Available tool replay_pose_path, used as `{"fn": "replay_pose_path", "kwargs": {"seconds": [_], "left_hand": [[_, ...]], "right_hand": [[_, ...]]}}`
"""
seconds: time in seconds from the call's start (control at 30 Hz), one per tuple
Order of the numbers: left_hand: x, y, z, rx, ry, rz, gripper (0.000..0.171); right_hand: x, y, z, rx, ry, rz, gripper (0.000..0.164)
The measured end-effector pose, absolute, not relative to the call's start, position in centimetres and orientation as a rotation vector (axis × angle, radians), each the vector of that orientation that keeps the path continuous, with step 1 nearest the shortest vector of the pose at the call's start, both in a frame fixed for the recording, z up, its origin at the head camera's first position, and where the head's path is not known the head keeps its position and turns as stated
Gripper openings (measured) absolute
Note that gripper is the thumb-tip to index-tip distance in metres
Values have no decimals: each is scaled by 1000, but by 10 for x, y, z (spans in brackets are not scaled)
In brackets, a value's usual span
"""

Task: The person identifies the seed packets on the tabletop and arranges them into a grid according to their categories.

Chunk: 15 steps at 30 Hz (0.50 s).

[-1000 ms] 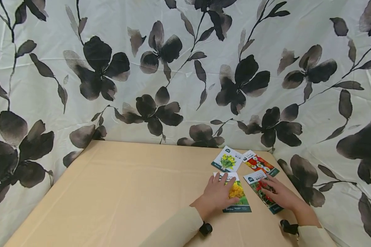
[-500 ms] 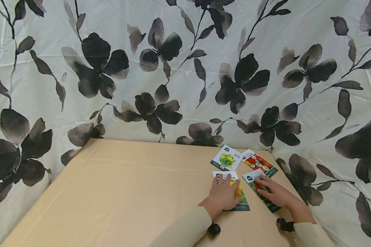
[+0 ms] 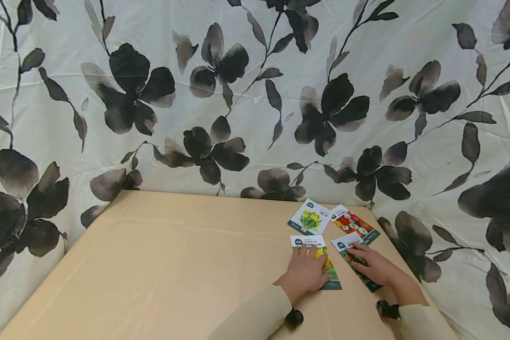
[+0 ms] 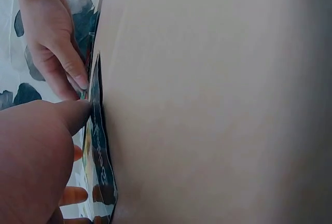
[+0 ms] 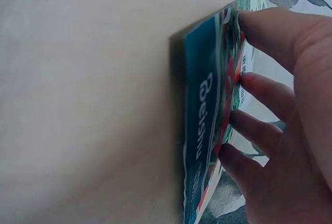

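Four flat picture packets, which look like seed packets, lie in two rows at the table's right end. My left hand (image 3: 305,273) rests with spread fingers on the front-left one, a yellow-flower packet (image 3: 333,279). In the left wrist view, the thumb touches that packet (image 4: 101,156) near its dark lower band. My right hand (image 3: 379,267) lies over the front-right packet (image 3: 343,242), which has red and green print. Seen from the right wrist, its fingertips and thumb press on this packet's face (image 5: 199,115), and the packet's near edge lifts slightly. Both hands cover much of the pictures.
Behind are a packet with yellow blooms (image 3: 310,218) and a red-and-white-print packet (image 3: 355,225), whose corner meets the front-right one. The tan table (image 3: 161,264) stretches left. A floral curtain (image 3: 263,118) hangs along its far edge and right side.
My left hand has slid a little to the right across the yellow-flower packet. The right hand stays on its packet, and the packets keep their arrangement; the head view has shifted slightly.
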State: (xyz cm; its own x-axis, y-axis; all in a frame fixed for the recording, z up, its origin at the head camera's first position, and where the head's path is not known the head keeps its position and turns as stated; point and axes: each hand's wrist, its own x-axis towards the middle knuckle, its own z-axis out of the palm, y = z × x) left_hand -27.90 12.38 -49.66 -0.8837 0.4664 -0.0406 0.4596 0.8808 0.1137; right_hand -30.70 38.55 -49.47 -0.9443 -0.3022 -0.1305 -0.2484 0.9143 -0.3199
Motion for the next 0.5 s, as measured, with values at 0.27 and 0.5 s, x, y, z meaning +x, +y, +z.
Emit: {"fn": "replay_pose_path", "kwargs": {"seconds": [0.27,0.5], "left_hand": [[-280,125,-499,738,2974,126,56],[-281,126,-502,743,2984,74,55]], "right_hand": [[-301,381,-493,-395,2937,-416,49],[-301,378,-494,-397,2971,-351,49]]}}
